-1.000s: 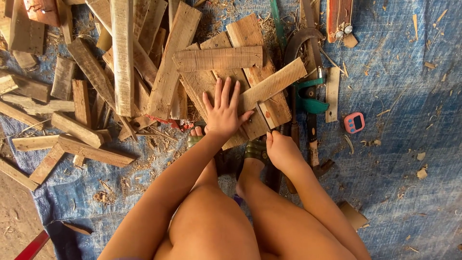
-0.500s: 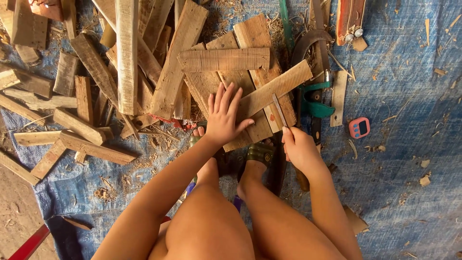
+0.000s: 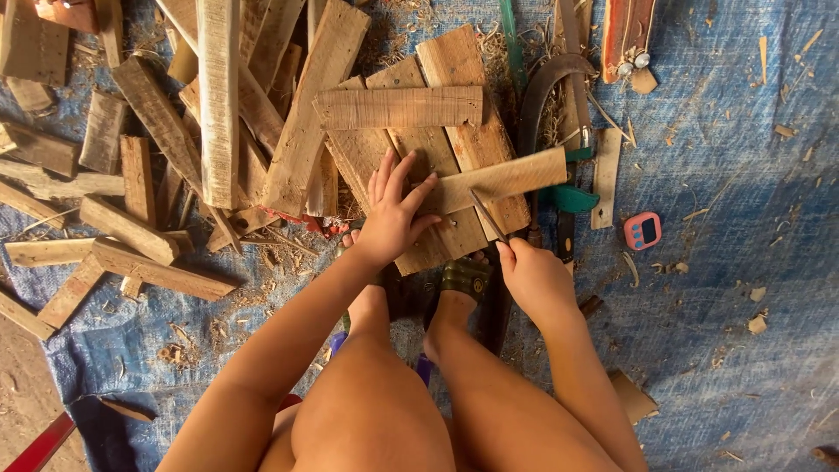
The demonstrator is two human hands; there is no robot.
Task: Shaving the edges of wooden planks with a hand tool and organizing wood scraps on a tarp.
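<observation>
Weathered wood covers most of the blue tarpaulin [image 3: 725, 332], which is strewn with shavings and chips. The left hand [image 3: 391, 214] lies flat, fingers spread, pressing down on one end of a pale wooden slat [image 3: 502, 179]; it grips nothing, palm and fingers simply bearing on the wood. The slat rests at a slight tilt across a group of wider boards [image 3: 437, 149], its far end reaching toward the right. A shorter crosspiece [image 3: 398, 107] lies across the same boards, above the slat and apart from it.

The right hand [image 3: 533, 278] is closed around a thin, dark, pencil-like tool [image 3: 488, 214], held between thumb and fingers. The tool's tip rests on the slat, just beside the left hand's fingertips. Whether it is a pencil or a blade cannot be told.

Both feet, in dark sandals [image 3: 465, 278], sit at the near edge of the boards, between the person's hands.

To the right of the boards lie a curved dark blade [image 3: 546, 87] and a green-handled tool [image 3: 572, 199], close together. A small pink device [image 3: 642, 231] lies on the tarpaulin, well apart from the hands. A heap of loose offcuts [image 3: 131, 175] fills the left side.
</observation>
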